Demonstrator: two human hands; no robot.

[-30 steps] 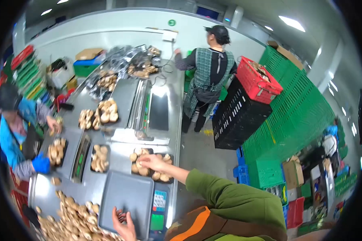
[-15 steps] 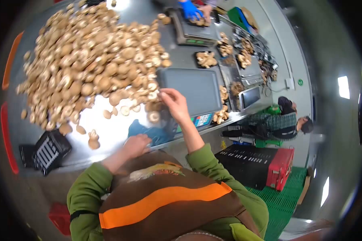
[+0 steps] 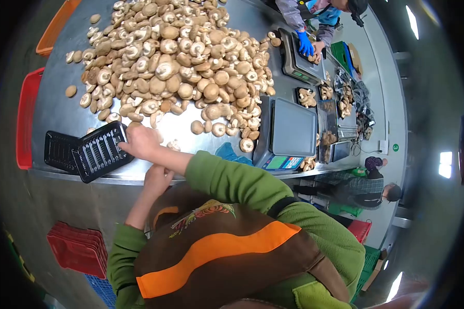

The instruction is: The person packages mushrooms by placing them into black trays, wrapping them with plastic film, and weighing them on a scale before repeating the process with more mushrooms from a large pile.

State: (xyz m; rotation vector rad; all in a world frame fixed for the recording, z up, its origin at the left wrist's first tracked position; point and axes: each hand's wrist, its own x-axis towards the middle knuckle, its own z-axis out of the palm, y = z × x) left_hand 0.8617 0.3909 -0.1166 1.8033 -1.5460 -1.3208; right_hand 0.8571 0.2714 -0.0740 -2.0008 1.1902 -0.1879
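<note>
My right hand [image 3: 142, 142] reaches across to the left, its thumb and fingers closed on the right edge of a black plastic tray [image 3: 102, 152]. This ribbed tray is tilted and overlaps another black tray [image 3: 61, 151] on the metal table. Just below my right forearm, my left hand [image 3: 158, 180] is near the table's front edge with its fingers curled; what they hold, if anything, is hidden. Beyond both hands spreads a large heap of shiitake mushrooms [image 3: 185, 62], with a few loose ones close to my right hand.
A weighing scale [image 3: 294, 126] stands right of the heap, beside a blue cloth [image 3: 233, 153]. Behind it, a co-worker's blue-gloved hand [image 3: 305, 44] is over another scale [image 3: 297, 66]. Red crates [image 3: 77, 247] are stacked on the floor at left.
My view has turned left. My right hand has moved from beside the scale to the black tray and taken its edge. My left hand has moved left, away from the blue cloth.
</note>
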